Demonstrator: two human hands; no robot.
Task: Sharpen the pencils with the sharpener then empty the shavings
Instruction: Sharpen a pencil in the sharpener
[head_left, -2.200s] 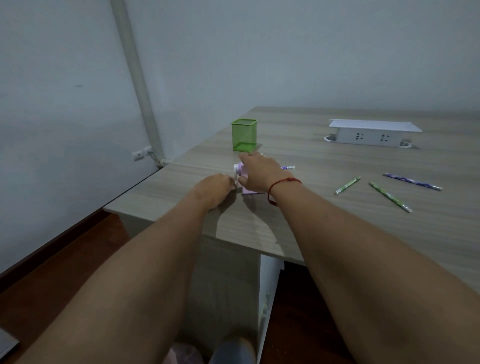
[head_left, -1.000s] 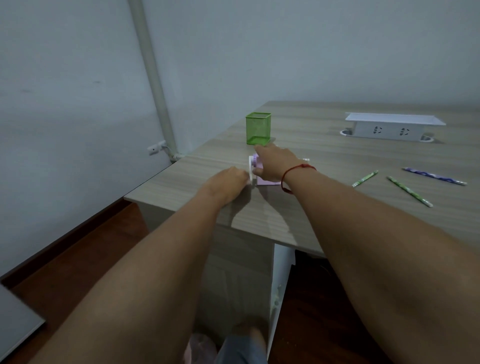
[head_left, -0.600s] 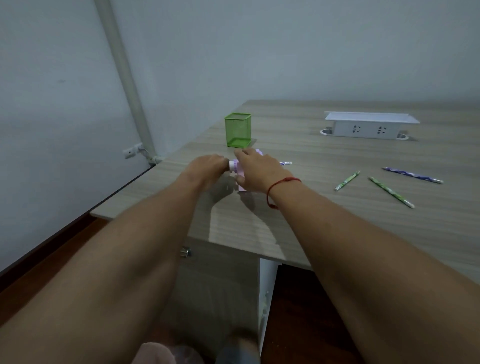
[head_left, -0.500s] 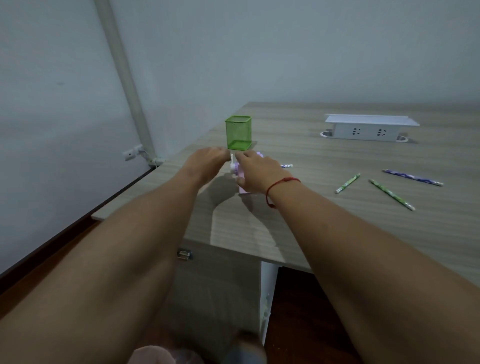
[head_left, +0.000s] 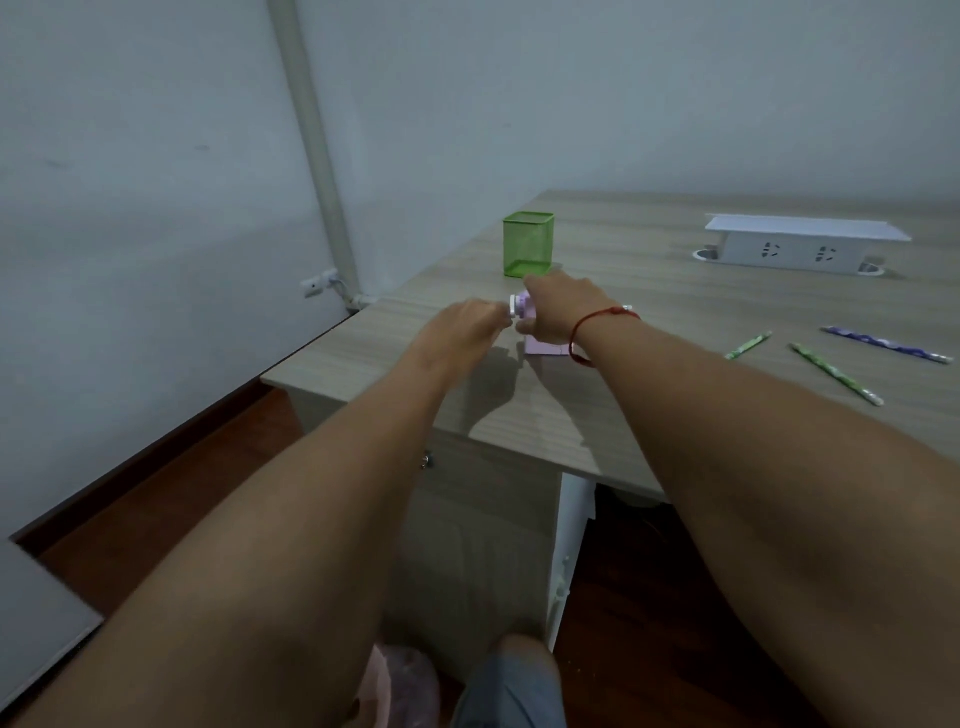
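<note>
The small lilac plastic crank sharpener stands near the left front corner of the pale wood-grain desk, with a green mesh pencil cup at its twelve o'clock. The right hand is clamped over the sharpener's body, fingers curled round it. The left hand, at the sharpener's nine o'clock, seems to pinch the white crank knob, so it is the one placed to turn. What looks like a pencil end pokes out toward three o'clock past the right wrist, its long axis running across the desk in line with the crank. I'd judge this to be mid-grind. A green pencil, a second green pencil and a purple pencil lie well apart at three o'clock, nearer the right hand.
</note>
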